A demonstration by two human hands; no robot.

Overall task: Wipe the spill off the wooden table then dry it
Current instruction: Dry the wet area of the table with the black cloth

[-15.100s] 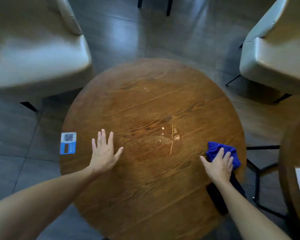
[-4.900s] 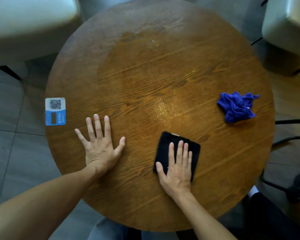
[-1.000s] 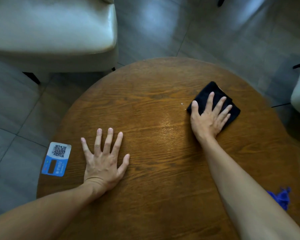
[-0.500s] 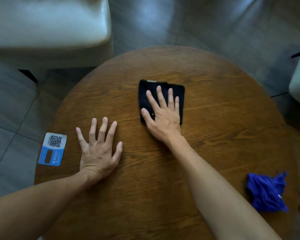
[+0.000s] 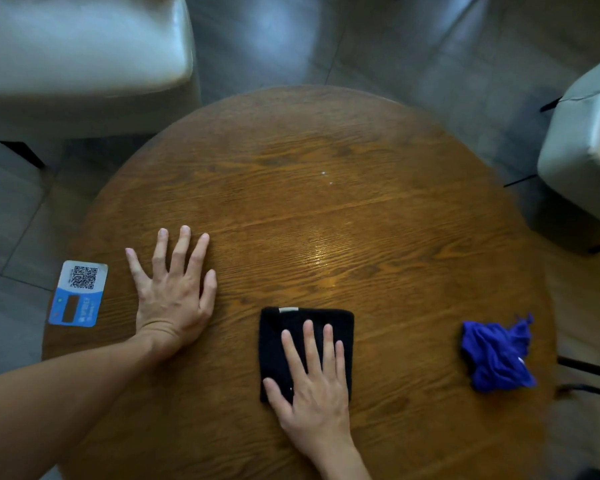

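A round wooden table [image 5: 378, 209] fills the view. My right hand [image 5: 312, 386] lies flat, fingers spread, pressing a folded black cloth [image 5: 278, 341] onto the near middle of the table. My left hand [image 5: 174, 289] rests palm down with fingers apart on the bare wood to the left and holds nothing. A crumpled blue cloth [image 5: 496, 355] lies by itself near the right edge. The wood shines faintly in the middle, and two tiny bright specks [image 5: 324, 174] show farther back.
A blue and white QR-code sticker [image 5: 78, 292] sits at the table's left edge. A pale upholstered chair [image 5: 84, 53] stands at the far left and another chair [image 5: 582, 157] at the right. Grey tiled floor surrounds the table.
My right hand has dragged the black cloth from the far side of the table back to the near middle. My left hand has stayed planted. The blue cloth has not moved.
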